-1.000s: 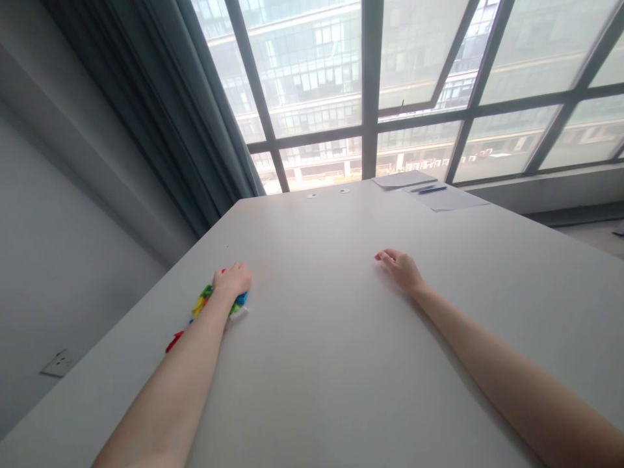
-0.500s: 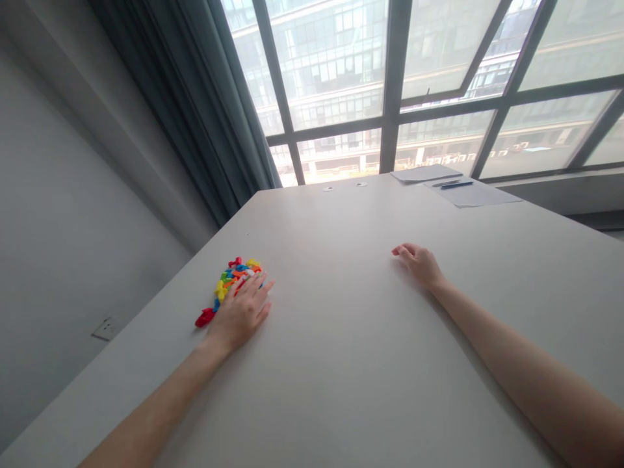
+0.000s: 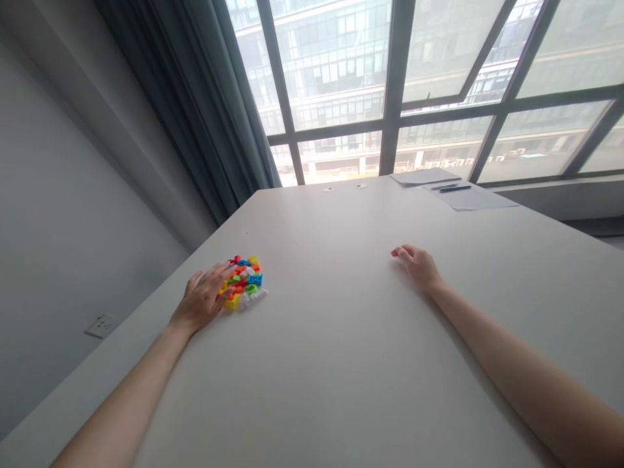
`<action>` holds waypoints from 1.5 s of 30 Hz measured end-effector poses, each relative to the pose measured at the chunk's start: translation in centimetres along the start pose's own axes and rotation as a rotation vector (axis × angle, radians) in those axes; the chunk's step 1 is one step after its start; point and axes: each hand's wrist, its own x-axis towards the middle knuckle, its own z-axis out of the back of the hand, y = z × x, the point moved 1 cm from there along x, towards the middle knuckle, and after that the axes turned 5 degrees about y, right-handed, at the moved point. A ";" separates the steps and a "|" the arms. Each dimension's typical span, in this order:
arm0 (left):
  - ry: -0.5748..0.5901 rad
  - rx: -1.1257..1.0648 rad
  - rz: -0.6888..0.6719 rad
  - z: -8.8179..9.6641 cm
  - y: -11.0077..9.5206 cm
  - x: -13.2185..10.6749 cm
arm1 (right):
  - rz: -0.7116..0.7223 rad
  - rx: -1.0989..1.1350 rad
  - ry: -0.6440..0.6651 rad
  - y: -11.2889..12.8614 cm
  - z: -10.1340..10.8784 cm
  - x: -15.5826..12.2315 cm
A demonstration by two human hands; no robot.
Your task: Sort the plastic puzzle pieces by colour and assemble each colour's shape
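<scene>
A small heap of bright plastic toy pieces (image 3: 244, 279) lies on the white table, in red, yellow, blue, green, orange and white. My left hand (image 3: 205, 298) is against the heap's left side, palm down with fingers apart, and its fingertips cover some of the pieces. Whether it touches every piece under it is hidden. White pieces (image 3: 252, 298) sit at the near right edge of the heap. Well to the right, my right hand (image 3: 415, 265) rests on the tabletop, its fingers curled in together and no object showing in them.
The white table (image 3: 322, 338) stretches toward the window (image 3: 336, 78). Sheets of paper (image 3: 482, 198) with pens (image 3: 455, 188) lie at its far right. Two round fittings (image 3: 361, 186) sit near the far edge. A dark curtain (image 3: 209, 117) and a wall socket (image 3: 101, 325) are on the left.
My left hand has shifted left across the heap, baring the blue, green and white pieces on its right side. A red piece at the lower left no longer shows there. My right hand stays put.
</scene>
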 end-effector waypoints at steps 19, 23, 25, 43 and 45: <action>0.215 -0.393 -0.061 -2.9 -21.8 8.4 | 0.392 -0.375 0.134 0.7 -0.6 -3.3; 0.201 -0.431 -0.019 -3.3 -20.9 8.4 | 0.437 -0.454 0.216 1.2 -0.8 -4.3; 0.206 -0.428 -0.042 -3.2 -20.8 8.5 | 0.426 -0.450 0.250 1.4 -0.8 -4.3; 0.187 -0.418 -0.078 -3.0 -21.1 8.6 | 0.423 -0.424 0.272 1.4 -0.7 -4.1; 0.182 -0.418 -0.075 -3.0 -21.1 8.6 | 0.425 -0.423 0.269 1.4 -0.6 -4.2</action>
